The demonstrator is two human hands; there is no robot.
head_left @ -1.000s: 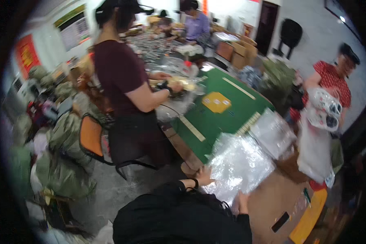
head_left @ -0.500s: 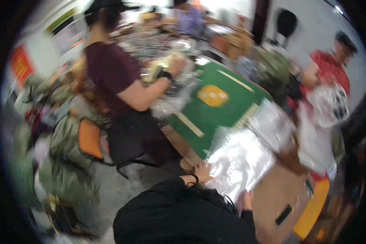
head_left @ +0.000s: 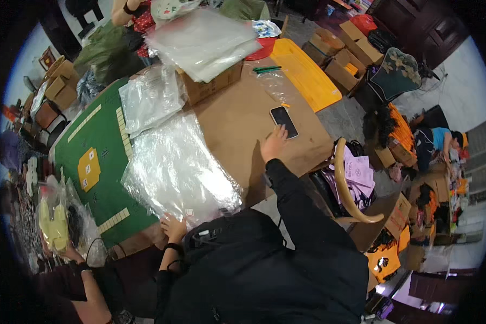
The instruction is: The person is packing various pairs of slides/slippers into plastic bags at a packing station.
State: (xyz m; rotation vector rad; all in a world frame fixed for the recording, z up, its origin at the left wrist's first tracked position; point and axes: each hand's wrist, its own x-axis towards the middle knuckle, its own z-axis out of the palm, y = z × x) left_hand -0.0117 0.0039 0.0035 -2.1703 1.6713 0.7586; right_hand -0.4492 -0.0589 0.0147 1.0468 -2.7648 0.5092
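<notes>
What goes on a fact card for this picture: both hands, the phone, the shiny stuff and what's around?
Left hand: resting at the near edge of the shiny clear plastic
Right hand: fingers stretched to the near end of the phone
Phone: dark screen up, on the brown tabletop
Shiny plastic: flat, partly over the green mat
Beyond: yellow board, cardboard box

My right hand (head_left: 274,144) hides part of the phone (head_left: 284,119). Plastic sheets (head_left: 202,43) cover the top of a cardboard box (head_left: 216,86). The upper edge cuts off a person in red dots (head_left: 143,22). Small grey items (head_left: 24,216), far left, seem too blurred to name.
</notes>
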